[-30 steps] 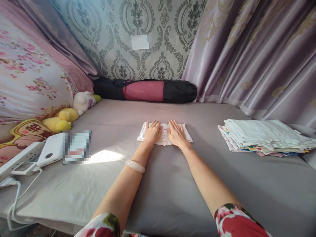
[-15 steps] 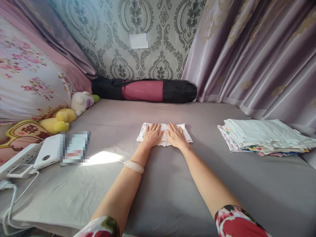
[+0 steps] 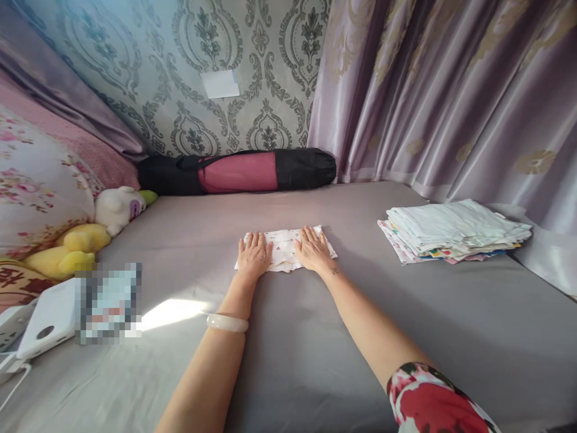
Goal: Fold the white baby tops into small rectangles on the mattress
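Observation:
A small folded white cloth [image 3: 283, 245] with a scattered print lies flat on the grey sheet, in the middle of the view. Its near edge is a little wavy. My left hand [image 3: 255, 255] rests palm down on the cloth's left end, fingers stretched out. On the right end, my right hand [image 3: 312, 249] lies flat in the same way, fingers extended. Between the two hands a strip of the printed cloth shows. A pale bangle [image 3: 228, 323] circles my left wrist.
A stack of folded cloths [image 3: 455, 228] sits at the right. Along the wall lies a black and red roll bag [image 3: 238, 171]. At the left are plush toys [image 3: 85, 243], a white power bank [image 3: 49, 322], a power strip [image 3: 14, 328] and a blurred-out item [image 3: 110, 304].
My hands have moved apart toward the cloth's two ends, baring more of its middle. The camera view has turned, shifting the far bag and right-hand stack leftward.

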Demonstrator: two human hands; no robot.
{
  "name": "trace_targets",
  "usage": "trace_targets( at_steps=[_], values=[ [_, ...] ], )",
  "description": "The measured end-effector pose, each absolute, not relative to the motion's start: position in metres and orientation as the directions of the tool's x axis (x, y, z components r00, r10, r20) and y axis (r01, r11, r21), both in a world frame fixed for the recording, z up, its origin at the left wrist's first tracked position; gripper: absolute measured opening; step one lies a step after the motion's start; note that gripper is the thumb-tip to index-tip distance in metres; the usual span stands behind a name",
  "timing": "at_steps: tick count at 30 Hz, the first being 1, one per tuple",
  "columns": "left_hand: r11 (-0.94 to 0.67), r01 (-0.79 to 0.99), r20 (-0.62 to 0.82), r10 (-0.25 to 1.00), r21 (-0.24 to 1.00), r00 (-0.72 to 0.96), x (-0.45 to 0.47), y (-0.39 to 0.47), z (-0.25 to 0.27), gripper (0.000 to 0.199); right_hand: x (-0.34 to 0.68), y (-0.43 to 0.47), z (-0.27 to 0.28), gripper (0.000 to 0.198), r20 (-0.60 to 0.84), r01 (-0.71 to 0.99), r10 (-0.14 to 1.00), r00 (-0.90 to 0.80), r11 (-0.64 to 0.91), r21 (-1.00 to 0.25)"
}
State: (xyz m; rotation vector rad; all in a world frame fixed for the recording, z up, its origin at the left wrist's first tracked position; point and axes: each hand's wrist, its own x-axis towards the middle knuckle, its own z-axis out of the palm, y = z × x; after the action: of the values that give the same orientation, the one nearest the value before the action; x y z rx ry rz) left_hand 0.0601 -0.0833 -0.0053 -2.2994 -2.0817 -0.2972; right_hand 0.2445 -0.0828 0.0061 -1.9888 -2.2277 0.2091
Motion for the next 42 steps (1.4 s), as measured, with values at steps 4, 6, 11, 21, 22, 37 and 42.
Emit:
trace_targets(
  at_steps=[4, 6, 11, 21, 22, 37, 42],
  values=[
    [-0.101, 0.989, 0.122, 0.989, 0.106, 0.088, 0.061, -0.083, -0.005, 0.055, 0.244, -0.082, 0.004, 0.061, 0.001, 0.972, 0.994, -0.105, 0.103, -0.210],
    [-0.102, 0.988, 0.121, 0.989, 0.116, 0.087, 0.061, -0.084, -0.003, 0.055, 0.244, -0.082, 0.004, 0.061, 0.001, 0.973, 0.995, -0.103, 0.101, -0.209],
    [-0.094, 0.983, 0.159, 0.985, 0.155, 0.069, 0.058, -0.084, -0.001, 0.053, 0.246, -0.083, 0.008, 0.060, 0.002, 0.970, 0.995, -0.104, 0.102, -0.222],
    [-0.042, 0.983, 0.316, 0.949, 0.179, -0.017, 0.043, -0.083, -0.001, 0.052, 0.270, -0.075, 0.012, 0.061, 0.078, 0.986, 0.997, -0.019, 0.031, -0.162],
    [-0.040, 0.982, 0.309, 0.951, 0.182, -0.018, 0.044, -0.082, -0.002, 0.052, 0.272, -0.075, 0.011, 0.061, 0.067, 0.986, 0.998, -0.014, 0.025, -0.162],
    [0.003, 0.880, 0.248, 0.959, 0.476, -0.137, 0.041, -0.079, -0.003, 0.043, 0.275, -0.069, 0.007, 0.064, -0.047, 0.985, 0.999, 0.013, -0.021, -0.174],
    [0.007, 0.687, 0.346, 0.861, 0.726, -0.374, 0.031, -0.074, 0.002, 0.034, 0.265, -0.067, 0.015, 0.062, 0.060, 0.989, 0.996, -0.062, 0.069, -0.127]
  ],
)
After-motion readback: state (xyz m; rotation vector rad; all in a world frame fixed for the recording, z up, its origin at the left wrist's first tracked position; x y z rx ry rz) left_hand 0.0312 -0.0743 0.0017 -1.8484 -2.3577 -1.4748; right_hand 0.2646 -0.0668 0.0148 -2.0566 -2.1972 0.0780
